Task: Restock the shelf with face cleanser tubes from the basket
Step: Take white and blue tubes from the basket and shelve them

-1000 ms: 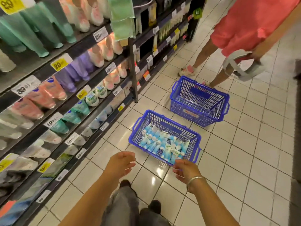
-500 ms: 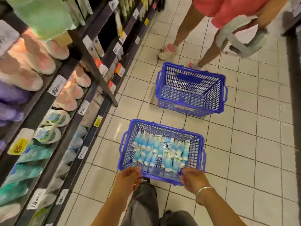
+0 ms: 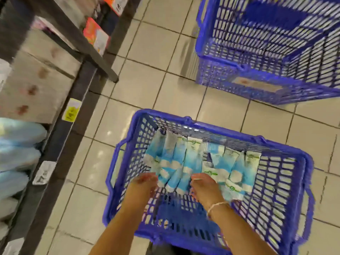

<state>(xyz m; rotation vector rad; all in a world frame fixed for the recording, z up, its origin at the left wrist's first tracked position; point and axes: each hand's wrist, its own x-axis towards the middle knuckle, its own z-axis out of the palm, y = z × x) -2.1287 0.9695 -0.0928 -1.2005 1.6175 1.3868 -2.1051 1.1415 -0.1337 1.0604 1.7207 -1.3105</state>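
The face cleanser tubes point(image 3: 195, 162) are lying in a row on the bottom of the blue basket point(image 3: 217, 129) on the floor, and both hands have just dropped from the rim down inside it, so the first grab looks like it's about to happen. Left hand point(image 3: 145, 183) and right hand point(image 3: 204, 184) have loosely open fingers touching the tubes' near ends, nothing gripped yet as far as I can tell through the blur. Shelf point(image 3: 60, 126) sits just left, spare basket point(image 3: 266, 52) beyond.

A basket point(image 3: 301, 181) stands on the floor point(image 3: 139, 89) near the viewer, with face cleanser tubes point(image 3: 193, 162) lying side by side in its far half. Both hands reach inside at the tubes' near ends, the left hand point(image 3: 145, 183) to the left of the right hand point(image 3: 204, 186). A second basket point(image 3: 239, 61) sits farther off to the right. The shelf point(image 3: 60, 129) runs along the left.
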